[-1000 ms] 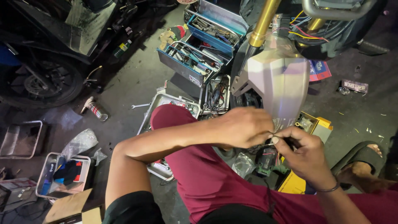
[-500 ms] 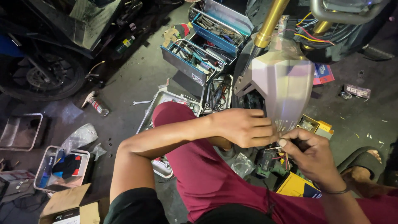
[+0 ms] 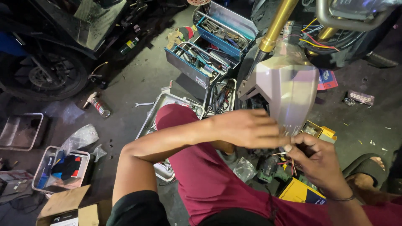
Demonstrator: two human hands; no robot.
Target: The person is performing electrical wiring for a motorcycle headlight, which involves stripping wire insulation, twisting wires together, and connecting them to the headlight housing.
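Both hands, left hand [image 3: 247,129] & right hand [image 3: 315,161], pinch thin wires [image 3: 289,161]; blue toolbox [image 3: 209,52] open w/ tools.

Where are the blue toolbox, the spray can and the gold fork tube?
Toolbox [image 3: 190,69], head view, front wall of lower tray.
Spray can [image 3: 99,107], head view, middle of its body.
Fork tube [image 3: 277,24], head view, mid-length.

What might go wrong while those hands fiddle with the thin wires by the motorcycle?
The left hand and right hand pinch thin wires close together; a tug might snap or loosen one. The pale fairing panel hangs just above the fingers and could get bumped. The open blue toolbox sits nearby, where loose bits could get lost.
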